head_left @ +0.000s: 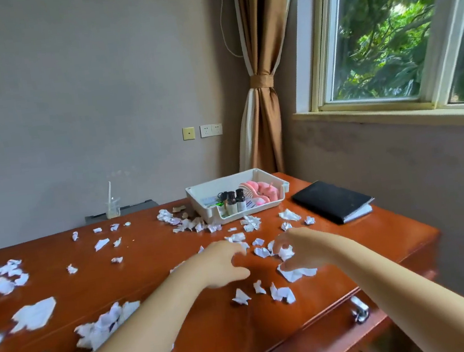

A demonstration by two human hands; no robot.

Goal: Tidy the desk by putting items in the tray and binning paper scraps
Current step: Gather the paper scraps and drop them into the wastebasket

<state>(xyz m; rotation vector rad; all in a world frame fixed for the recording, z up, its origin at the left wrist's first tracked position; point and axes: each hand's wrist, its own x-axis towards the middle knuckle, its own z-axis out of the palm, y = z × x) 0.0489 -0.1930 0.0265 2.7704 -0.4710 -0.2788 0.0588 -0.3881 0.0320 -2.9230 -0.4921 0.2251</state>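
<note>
White paper scraps (259,252) litter the red-brown desk (153,261). My left hand (223,261) hovers low over the desk's middle, fingers and thumb curved in a loose C with nothing between them. My right hand (301,249) arches over a crumpled scrap (286,252), and its thumb lies at the edge of a larger scrap (297,273). The scrap sits under the fingers and no firm grip shows. A white tray (199,201) at the back holds small bottles (235,201), a pink comb and other pink items (266,192).
A black notebook (330,203) lies right of the tray. A plastic cup with a stick (113,208) stands at the back left. Bigger scrap piles lie at the left (2,278) and near-left (106,326). A drawer handle (360,310) shows at the front edge. No bin is in view.
</note>
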